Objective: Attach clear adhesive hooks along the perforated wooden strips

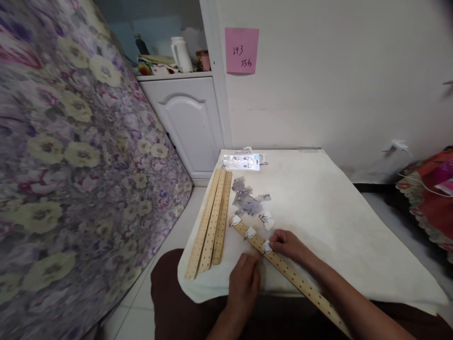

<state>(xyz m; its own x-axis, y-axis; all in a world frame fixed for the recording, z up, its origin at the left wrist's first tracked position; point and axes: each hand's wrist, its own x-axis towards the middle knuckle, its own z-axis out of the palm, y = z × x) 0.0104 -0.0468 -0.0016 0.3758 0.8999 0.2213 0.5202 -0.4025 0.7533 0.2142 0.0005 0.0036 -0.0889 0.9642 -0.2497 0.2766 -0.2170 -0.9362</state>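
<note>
A long wooden strip [293, 277] with rows of holes lies diagonally in front of me. Small white cards [251, 232] with what look like earrings sit along its far end. My right hand [288, 244] pinches the edge of the third white card [267, 246] from above. Below the strip, my left hand [245, 281] is closed, its fingertips at the strip's edge just under that card; what they grip is hidden. Another pair of white cards [266, 220] lies loose beyond the strip.
Three more perforated wooden strips [212, 222] lie side by side at the table's left. Small clear plastic bags [247, 202] are heaped beside them. A flat clear package [240, 162] lies at the back of the cloth-covered table [318, 203]. A floral curtain [88, 156] hangs at left.
</note>
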